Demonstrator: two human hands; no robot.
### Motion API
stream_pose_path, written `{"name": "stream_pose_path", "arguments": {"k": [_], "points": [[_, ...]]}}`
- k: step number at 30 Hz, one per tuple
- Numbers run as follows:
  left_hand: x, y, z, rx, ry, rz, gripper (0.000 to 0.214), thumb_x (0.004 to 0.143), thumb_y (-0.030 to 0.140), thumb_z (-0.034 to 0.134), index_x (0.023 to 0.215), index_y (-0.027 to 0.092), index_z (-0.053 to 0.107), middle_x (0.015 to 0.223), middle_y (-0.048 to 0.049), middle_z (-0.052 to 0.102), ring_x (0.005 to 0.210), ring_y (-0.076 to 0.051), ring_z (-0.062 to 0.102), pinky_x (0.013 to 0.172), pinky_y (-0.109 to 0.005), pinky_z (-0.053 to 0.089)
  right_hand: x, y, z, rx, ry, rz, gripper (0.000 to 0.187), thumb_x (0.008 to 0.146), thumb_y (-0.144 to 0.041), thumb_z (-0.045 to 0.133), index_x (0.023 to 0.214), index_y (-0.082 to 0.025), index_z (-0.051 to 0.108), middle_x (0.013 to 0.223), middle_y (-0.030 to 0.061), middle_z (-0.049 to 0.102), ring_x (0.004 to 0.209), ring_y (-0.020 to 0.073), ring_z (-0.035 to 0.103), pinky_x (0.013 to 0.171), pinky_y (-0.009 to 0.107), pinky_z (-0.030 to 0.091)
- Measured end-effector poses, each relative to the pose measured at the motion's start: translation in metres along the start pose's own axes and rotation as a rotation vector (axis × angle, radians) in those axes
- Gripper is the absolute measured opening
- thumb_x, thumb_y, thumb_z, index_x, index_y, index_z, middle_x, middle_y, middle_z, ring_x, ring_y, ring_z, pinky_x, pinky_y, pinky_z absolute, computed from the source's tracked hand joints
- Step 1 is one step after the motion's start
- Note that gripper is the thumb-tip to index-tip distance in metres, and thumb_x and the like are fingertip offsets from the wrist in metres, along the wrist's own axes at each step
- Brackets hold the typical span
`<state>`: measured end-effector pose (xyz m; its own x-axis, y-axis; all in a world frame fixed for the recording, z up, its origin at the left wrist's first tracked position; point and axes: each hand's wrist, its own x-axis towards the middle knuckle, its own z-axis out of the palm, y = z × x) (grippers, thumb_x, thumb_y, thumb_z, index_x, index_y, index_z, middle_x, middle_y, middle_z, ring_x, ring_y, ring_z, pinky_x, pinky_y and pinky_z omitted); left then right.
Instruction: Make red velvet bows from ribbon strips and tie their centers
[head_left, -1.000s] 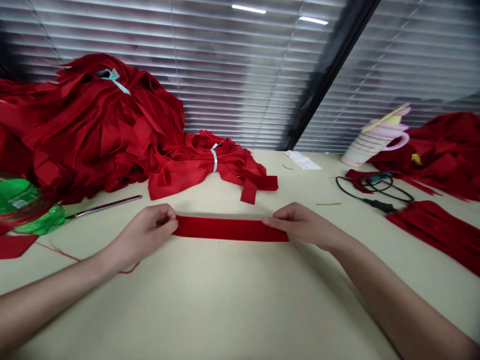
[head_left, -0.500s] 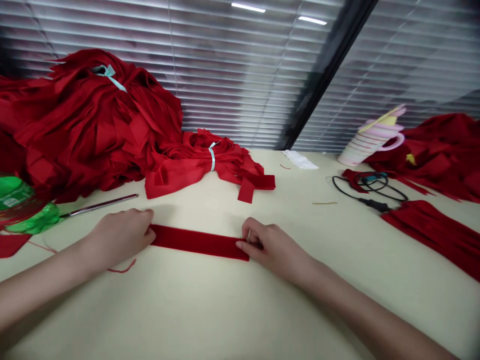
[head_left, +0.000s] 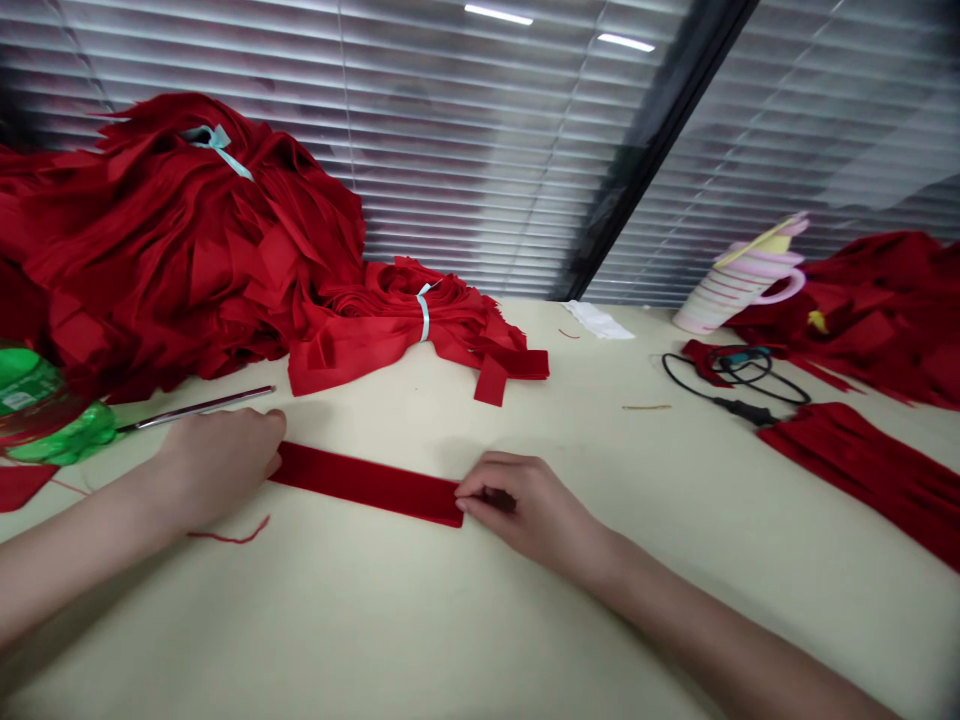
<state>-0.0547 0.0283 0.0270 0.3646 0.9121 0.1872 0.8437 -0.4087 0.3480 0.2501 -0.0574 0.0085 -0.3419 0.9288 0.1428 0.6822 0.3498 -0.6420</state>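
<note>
- Red cloth everywhere on the left: a big heap [head_left: 172,250] against the blinds [head_left: 450,150], with a green plastic bottle [head_left: 45,420] at its foot and a metal tool [head_left: 199,408], scissors I think, lying just beyond my knuckles.
- Left hand [head_left: 217,460]: palm down and low on the worktop [head_left: 420,620], forearm coming in from the lower left. The fingers are curled over the left end of the red strip [head_left: 367,483]. They hide that end, so I cannot tell whether I pinch it or only press it. A loose red thread [head_left: 232,537] lies just beside the wrist.
- The red strip lies flat and straight on the worktop between my two hands, slanting a little toward me at its right end, well apart from the heap.
- Behind it is a tied bundle [head_left: 405,325] of like strips, bound with a pale tie [head_left: 425,312] and untouched.
- Right hand [head_left: 525,505]: forearm in from the lower right, wrist low, thumb and fingertips closed together on the strip's right end.
- Progress, as I judge it: one strip is out and laid smooth with both ends under control. The heap and the bundle look unworked.
- Far right: a black cable [head_left: 731,385], a pink stack [head_left: 739,285] and flat red pieces [head_left: 862,465] near the edge. Whether those pieces are finished work I cannot tell.
</note>
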Motion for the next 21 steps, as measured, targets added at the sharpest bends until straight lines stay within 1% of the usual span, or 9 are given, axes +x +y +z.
{"name": "stream_pose_path", "arguments": {"k": [3, 5, 7, 9, 10, 12, 14, 16, 21], "points": [[-0.002, 0.016, -0.005, 0.211, 0.049, 0.036, 0.008, 0.075, 0.023, 0.05, 0.068, 0.02, 0.052, 0.064, -0.0036, 0.05, 0.07, -0.026, 0.054, 0.062, -0.032, 0.036, 0.001, -0.001, 0.002, 0.021, 0.011, 0.037, 0.012, 0.078, -0.012, 0.057, 0.071, -0.018, 0.065, 0.072, 0.0017, 0.063, 0.062, 0.0107, 0.056, 0.054, 0.021, 0.043], [-0.007, 0.041, -0.01, 0.402, 0.038, 0.262, 0.015, 0.082, 0.024, 0.044, 0.084, 0.016, 0.057, 0.084, -0.0095, 0.057, 0.088, -0.03, 0.054, 0.074, -0.04, 0.041, 0.002, -0.001, 0.002, 0.035, 0.011, 0.051, 0.012, 0.077, -0.012, 0.058, 0.07, -0.018, 0.066, 0.071, 0.0013, 0.063, 0.061, 0.0105, 0.056, 0.054, 0.021, 0.043], [-0.015, 0.071, -0.011, 0.256, -0.107, 0.585, 0.021, 0.087, 0.015, 0.037, 0.097, 0.016, 0.056, 0.102, -0.0101, 0.056, 0.098, -0.025, 0.052, 0.084, -0.036, 0.043, 0.003, -0.001, 0.002, 0.049, 0.015, 0.065, 0.012, 0.075, -0.011, 0.059, 0.07, -0.019, 0.067, 0.07, 0.0006, 0.063, 0.059, 0.01, 0.056, 0.054, 0.021, 0.043], [-0.024, 0.098, -0.004, 0.14, -0.334, 0.743, 0.03, 0.085, 0.008, 0.037, 0.109, 0.017, 0.053, 0.11, -0.009, 0.054, 0.103, -0.022, 0.05, 0.085, -0.03, 0.045, 0.004, 0.0, 0.001, 0.065, 0.014, 0.068, 0.013, 0.074, -0.009, 0.059, 0.069, -0.019, 0.067, 0.069, -0.0003, 0.063, 0.058, 0.0094, 0.055, 0.054, 0.021, 0.042], [-0.026, 0.108, 0.002, 0.146, -0.346, 0.788, 0.038, 0.08, 0.0, 0.036, 0.112, 0.015, 0.052, 0.108, -0.0096, 0.055, 0.102, -0.023, 0.051, 0.086, -0.032, 0.045, 0.005, 0.0, 0.001, 0.072, 0.011, 0.067, 0.013, 0.073, -0.009, 0.06, 0.068, -0.019, 0.067, 0.068, -0.0007, 0.063, 0.058, 0.0093, 0.054, 0.055, 0.021, 0.042], [-0.027, 0.123, 0.017, 0.151, -0.34, 0.797, 0.045, 0.074, -0.006, 0.036, 0.112, 0.011, 0.053, 0.106, -0.0116, 0.056, 0.1, -0.025, 0.052, 0.088, -0.036, 0.045, 0.006, 0.001, 0.001, 0.08, 0.008, 0.065, 0.013, 0.071, -0.008, 0.06, 0.067, -0.019, 0.067, 0.067, -0.0013, 0.062, 0.058, 0.0093, 0.054, 0.056, 0.021, 0.042], [-0.023, 0.13, 0.032, 0.129, -0.371, 0.733, 0.034, 0.078, -0.005, 0.036, 0.1, 0.009, 0.059, 0.093, -0.0113, 0.058, 0.088, -0.024, 0.056, 0.082, -0.039, 0.048, 0.006, 0.002, 0.002, 0.082, 0.012, 0.068, 0.014, 0.07, -0.006, 0.06, 0.066, -0.018, 0.067, 0.065, -0.0019, 0.061, 0.057, 0.0089, 0.054, 0.055, 0.02, 0.042], [-0.016, 0.13, 0.043, 0.032, -0.379, 0.642, 0.027, 0.085, 0.0, 0.037, 0.089, 0.01, 0.062, 0.084, -0.009, 0.058, 0.079, -0.021, 0.057, 0.074, -0.036, 0.05, 0.006, 0.003, 0.002, 0.089, 0.012, 0.07, 0.016, 0.068, -0.004, 0.06, 0.065, -0.018, 0.067, 0.064, -0.0027, 0.06, 0.056, 0.0079, 0.053, 0.054, 0.019, 0.041], [-0.01, 0.12, 0.049, -0.212, -0.387, 0.582, 0.026, 0.09, 0.009, 0.039, 0.097, 0.015, 0.063, 0.092, -0.0066, 0.059, 0.087, -0.019, 0.055, 0.076, -0.032, 0.049, 0.006, 0.003, 0.002, 0.119, 0.011, 0.074, 0.017, 0.069, -0.005, 0.059, 0.065, -0.019, 0.067, 0.064, -0.0031, 0.059, 0.056, 0.0076, 0.052, 0.054, 0.019, 0.041]]}}
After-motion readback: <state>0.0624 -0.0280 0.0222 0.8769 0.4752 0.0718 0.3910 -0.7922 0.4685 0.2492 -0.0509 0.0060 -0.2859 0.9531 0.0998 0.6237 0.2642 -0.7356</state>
